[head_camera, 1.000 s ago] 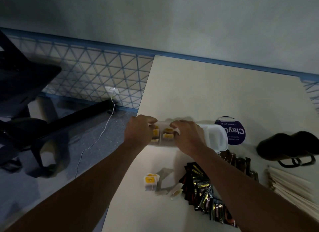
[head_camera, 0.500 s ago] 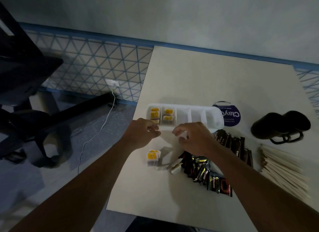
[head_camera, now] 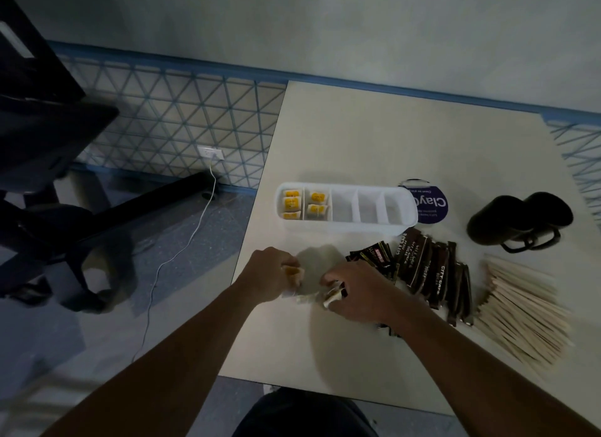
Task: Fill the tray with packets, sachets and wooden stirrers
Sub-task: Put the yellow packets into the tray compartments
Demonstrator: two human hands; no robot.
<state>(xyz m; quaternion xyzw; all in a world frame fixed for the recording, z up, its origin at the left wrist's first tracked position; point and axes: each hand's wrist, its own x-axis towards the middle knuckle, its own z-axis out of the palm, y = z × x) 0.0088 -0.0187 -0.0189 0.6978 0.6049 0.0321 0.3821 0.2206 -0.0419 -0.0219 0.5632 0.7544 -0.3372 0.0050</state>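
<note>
My left hand (head_camera: 270, 274) sits near the front left edge of the tabletop (head_camera: 390, 137), fingers curled round a yellow-labelled packet (head_camera: 290, 271). My right hand (head_camera: 357, 290) is just beside it with a small gap between the two, thumb and fingers pinching a pale packet (head_camera: 333, 295) low over the surface. A thin, pale wrapper lies flat between my hands; I cannot tell what it is. The right hand covers the near edge of the dark sachets (head_camera: 419, 264), which lie fanned out in a loose row toward the right. Beyond them, nearer the right edge, the wooden stirrers (head_camera: 520, 309) rest in a slanted stack. The white tray (head_camera: 344, 228) stands farther back, apart from both hands, its long side facing me. The two leftmost of its five compartments hold matching packets (head_camera: 291, 204), standing on edge. A round purple label (head_camera: 432, 205) shows from behind the tray's right end, and two dark mugs (head_camera: 517, 218) lie on their sides further right, behind the stirrers.
</note>
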